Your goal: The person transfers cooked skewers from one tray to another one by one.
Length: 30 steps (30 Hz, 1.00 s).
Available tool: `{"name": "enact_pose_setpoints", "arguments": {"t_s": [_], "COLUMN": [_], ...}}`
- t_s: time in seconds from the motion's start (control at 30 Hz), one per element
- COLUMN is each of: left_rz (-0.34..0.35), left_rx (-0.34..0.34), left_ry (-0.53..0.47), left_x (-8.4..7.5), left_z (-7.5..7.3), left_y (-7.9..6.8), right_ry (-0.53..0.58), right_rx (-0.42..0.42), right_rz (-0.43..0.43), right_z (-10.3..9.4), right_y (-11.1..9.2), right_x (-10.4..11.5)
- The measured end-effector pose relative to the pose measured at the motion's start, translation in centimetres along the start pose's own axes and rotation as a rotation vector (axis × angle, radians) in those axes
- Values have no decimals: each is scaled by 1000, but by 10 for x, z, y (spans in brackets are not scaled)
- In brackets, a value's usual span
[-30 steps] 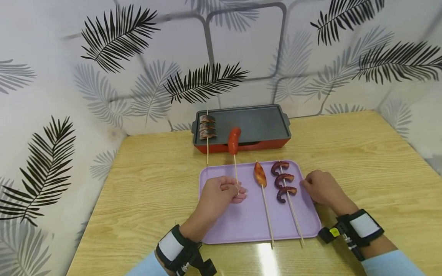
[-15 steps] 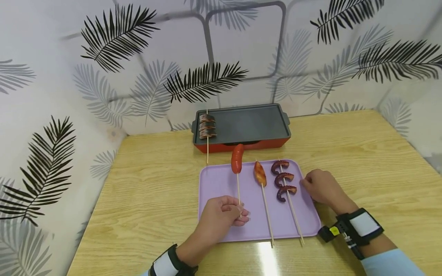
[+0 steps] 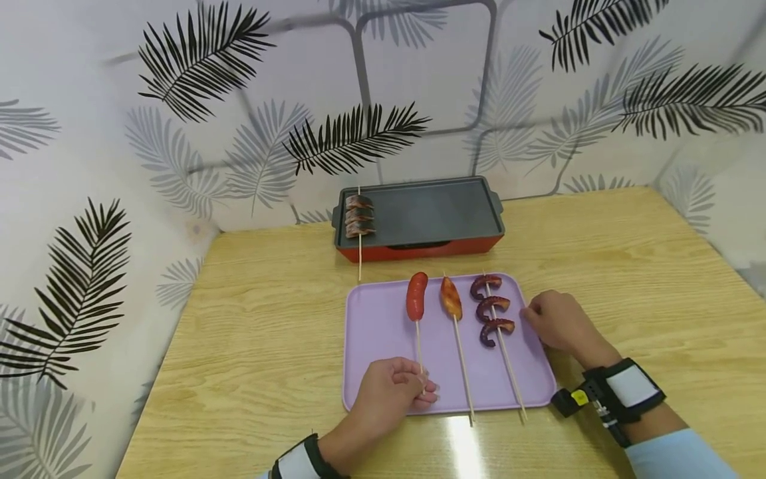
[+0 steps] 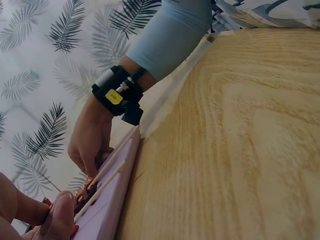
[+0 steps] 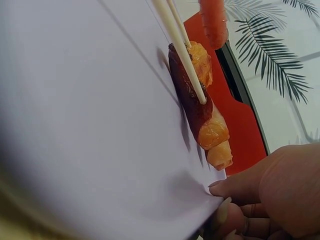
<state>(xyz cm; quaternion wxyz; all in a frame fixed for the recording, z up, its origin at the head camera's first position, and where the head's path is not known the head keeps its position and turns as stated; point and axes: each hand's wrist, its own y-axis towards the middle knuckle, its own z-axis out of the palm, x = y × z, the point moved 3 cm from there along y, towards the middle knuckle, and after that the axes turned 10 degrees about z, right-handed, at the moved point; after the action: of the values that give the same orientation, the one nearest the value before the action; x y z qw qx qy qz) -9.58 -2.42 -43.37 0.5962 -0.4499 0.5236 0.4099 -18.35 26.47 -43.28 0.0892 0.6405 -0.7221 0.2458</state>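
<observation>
My left hand (image 3: 391, 392) pinches the lower stick of a red sausage skewer (image 3: 417, 297) between thumb and fingers. The sausage overlaps the left-middle part of the lilac tray (image 3: 374, 319) in the head view. To its right lie a skewer with one glazed orange-brown piece (image 3: 451, 299) and a skewer of three curled, dark red tentacle pieces (image 3: 493, 310). At the tray's right side, my right hand (image 3: 558, 320) grips the rim. In the right wrist view its thumb (image 5: 235, 187) lies on the rim, with the other fingers partly hidden under it.
Behind the tray stands a red grill with a dark flat plate (image 3: 437, 209). A skewer of three grey-brown fish-like pieces (image 3: 360, 216) lies at its left end, stick jutting forward. All stand on a wooden table (image 3: 257, 319) against a leaf-patterned wall (image 3: 239, 153).
My left hand has drawn the sausage skewer back from the grill's front edge, toward me and slightly right, over the tray. The right hand has stayed at the tray's rim.
</observation>
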Motion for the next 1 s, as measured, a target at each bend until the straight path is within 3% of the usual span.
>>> {"name": "enact_pose_setpoints", "arguments": {"t_s": [0.67,1.0], "left_rz": [-56,-78], "left_rx": [-13,44], "left_ry": [-16,22], "left_x": [9,11], "left_z": [0,-6], "left_y": [4,12], "right_ry": [9,19], "right_rx": [-15,-12], "right_rz": [-12,-7], "right_z": [0,0], "right_y": [-2,-3], "right_x": [1,-1]}}
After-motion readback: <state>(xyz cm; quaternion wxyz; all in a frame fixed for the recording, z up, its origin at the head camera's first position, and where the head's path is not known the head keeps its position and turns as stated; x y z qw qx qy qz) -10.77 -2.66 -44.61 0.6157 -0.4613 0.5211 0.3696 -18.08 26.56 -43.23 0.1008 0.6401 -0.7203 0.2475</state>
